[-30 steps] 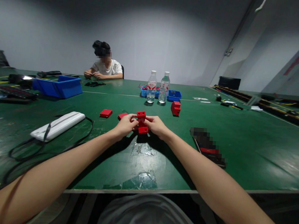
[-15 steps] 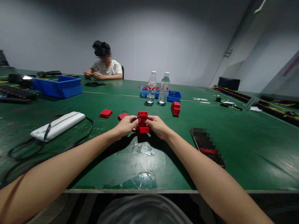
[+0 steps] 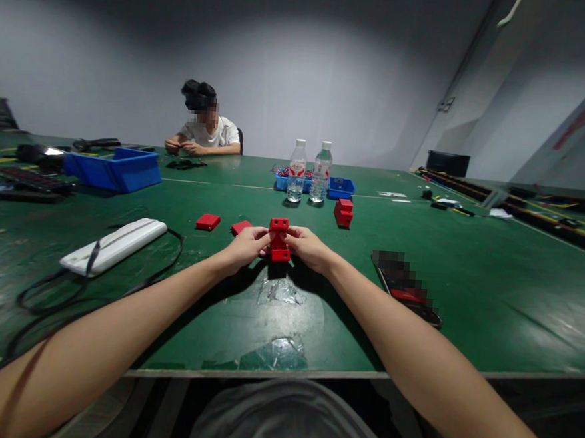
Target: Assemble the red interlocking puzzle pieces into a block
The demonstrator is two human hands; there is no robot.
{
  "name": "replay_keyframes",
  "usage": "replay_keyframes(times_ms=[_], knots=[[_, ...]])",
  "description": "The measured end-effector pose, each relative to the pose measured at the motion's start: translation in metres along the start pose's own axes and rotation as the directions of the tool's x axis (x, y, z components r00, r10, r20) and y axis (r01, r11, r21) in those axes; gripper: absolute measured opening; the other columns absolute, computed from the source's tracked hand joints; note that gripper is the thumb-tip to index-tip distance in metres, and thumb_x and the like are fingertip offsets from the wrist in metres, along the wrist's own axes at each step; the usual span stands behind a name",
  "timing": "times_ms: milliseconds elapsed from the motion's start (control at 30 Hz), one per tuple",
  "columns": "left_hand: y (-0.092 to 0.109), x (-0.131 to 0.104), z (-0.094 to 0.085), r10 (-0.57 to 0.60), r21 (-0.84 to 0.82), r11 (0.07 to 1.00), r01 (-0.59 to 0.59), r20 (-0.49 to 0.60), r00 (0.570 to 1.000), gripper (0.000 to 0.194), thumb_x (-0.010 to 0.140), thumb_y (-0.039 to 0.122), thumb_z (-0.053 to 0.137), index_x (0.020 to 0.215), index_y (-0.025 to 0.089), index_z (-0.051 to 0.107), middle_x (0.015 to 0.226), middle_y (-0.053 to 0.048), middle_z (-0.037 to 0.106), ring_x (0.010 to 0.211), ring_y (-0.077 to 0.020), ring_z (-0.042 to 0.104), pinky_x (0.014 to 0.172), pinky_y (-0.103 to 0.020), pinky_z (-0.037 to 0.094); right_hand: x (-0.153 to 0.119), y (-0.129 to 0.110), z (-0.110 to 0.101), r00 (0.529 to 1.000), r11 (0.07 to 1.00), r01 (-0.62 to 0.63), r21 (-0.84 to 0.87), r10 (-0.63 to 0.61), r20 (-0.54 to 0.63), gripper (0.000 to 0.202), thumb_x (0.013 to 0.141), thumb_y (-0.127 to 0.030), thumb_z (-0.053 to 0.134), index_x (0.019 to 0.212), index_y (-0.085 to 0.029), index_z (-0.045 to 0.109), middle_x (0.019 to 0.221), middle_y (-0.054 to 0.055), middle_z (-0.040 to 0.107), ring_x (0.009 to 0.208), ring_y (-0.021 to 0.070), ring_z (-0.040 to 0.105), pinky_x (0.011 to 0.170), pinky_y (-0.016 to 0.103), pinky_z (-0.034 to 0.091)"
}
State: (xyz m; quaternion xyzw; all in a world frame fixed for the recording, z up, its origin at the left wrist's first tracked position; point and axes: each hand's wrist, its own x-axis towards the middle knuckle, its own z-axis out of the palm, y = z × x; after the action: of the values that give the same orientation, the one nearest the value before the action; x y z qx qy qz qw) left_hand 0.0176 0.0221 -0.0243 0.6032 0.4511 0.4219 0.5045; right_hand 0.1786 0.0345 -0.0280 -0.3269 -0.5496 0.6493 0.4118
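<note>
A red block with holes (image 3: 279,240) is held upright between my two hands, over the green table (image 3: 347,303). The fingers of my left hand (image 3: 246,246) are closed on its left side, and my right hand (image 3: 310,248) pinches its right side. Just beyond my left hand lies a flat red piece (image 3: 240,227), partly hidden by the fingers. Another flat red piece (image 3: 207,222) lies farther left. A stepped red block (image 3: 344,212) stands beyond my right hand.
Two water bottles (image 3: 296,172) stand ahead by small blue trays (image 3: 341,188). At left are a white power bank (image 3: 115,246) with black cable and a blue bin (image 3: 113,169). A phone (image 3: 405,287) lies right. Another person (image 3: 213,133) sits across the table.
The red block has tilted very slightly between my fingers. Both hands stay in nearly the same place.
</note>
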Motion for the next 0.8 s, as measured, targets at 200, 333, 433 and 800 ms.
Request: replay_keyframes(times_ms=[200, 333, 433, 800], knots=[[-0.001, 0.001, -0.001, 0.015, -0.008, 1.000, -0.015, 0.000, 1.000, 0.056, 0.054, 0.057, 0.077, 0.083, 0.010, 0.069, 0.064, -0.001, 0.062, 0.052, -0.0074, 0.046, 0.053, -0.021, 0.034, -0.002, -0.002, 0.001, 1.000, 1.000, -0.004, -0.003, 0.004, 0.002, 0.023, 0.072, -0.026, 0.074, 0.091, -0.014, 0.068, 0.078, 0.002, 0.070, 0.060, 0.0088, 0.059, 0.068, 0.024, 0.047], [-0.002, 0.000, 0.001, 0.009, -0.012, 1.000, -0.009, 0.001, 1.000, 0.056, 0.054, 0.059, 0.076, 0.079, 0.009, 0.069, 0.061, -0.002, 0.062, 0.050, -0.0086, 0.048, 0.051, -0.022, 0.035, -0.002, -0.003, 0.003, 1.000, 1.000, -0.015, -0.011, 0.015, -0.024, 0.025, 0.071, -0.026, 0.075, 0.092, -0.014, 0.068, 0.080, 0.003, 0.071, 0.064, 0.0100, 0.061, 0.069, 0.024, 0.048], [-0.001, 0.000, 0.002, 0.029, -0.012, 0.999, -0.029, -0.013, 0.999, 0.055, 0.056, 0.059, 0.076, 0.079, 0.009, 0.068, 0.060, -0.002, 0.063, 0.050, -0.0090, 0.049, 0.051, -0.022, 0.036, -0.003, -0.003, 0.003, 1.000, 1.000, -0.016, 0.000, 0.016, -0.022, 0.026, 0.071, -0.024, 0.075, 0.094, -0.014, 0.067, 0.081, 0.003, 0.071, 0.066, 0.0115, 0.063, 0.070, 0.025, 0.049], [-0.003, 0.005, -0.008, 0.006, -0.005, 1.000, -0.006, 0.142, 0.990, 0.057, 0.059, 0.059, 0.073, 0.086, 0.010, 0.063, 0.068, -0.001, 0.061, 0.055, -0.0081, 0.050, 0.056, -0.022, 0.037, -0.002, -0.003, 0.002, 0.999, 0.999, -0.038, -0.022, 0.037, -0.033, 0.018, 0.075, -0.017, 0.068, 0.093, -0.012, 0.069, 0.078, 0.003, 0.071, 0.061, 0.0100, 0.061, 0.071, 0.026, 0.048]])
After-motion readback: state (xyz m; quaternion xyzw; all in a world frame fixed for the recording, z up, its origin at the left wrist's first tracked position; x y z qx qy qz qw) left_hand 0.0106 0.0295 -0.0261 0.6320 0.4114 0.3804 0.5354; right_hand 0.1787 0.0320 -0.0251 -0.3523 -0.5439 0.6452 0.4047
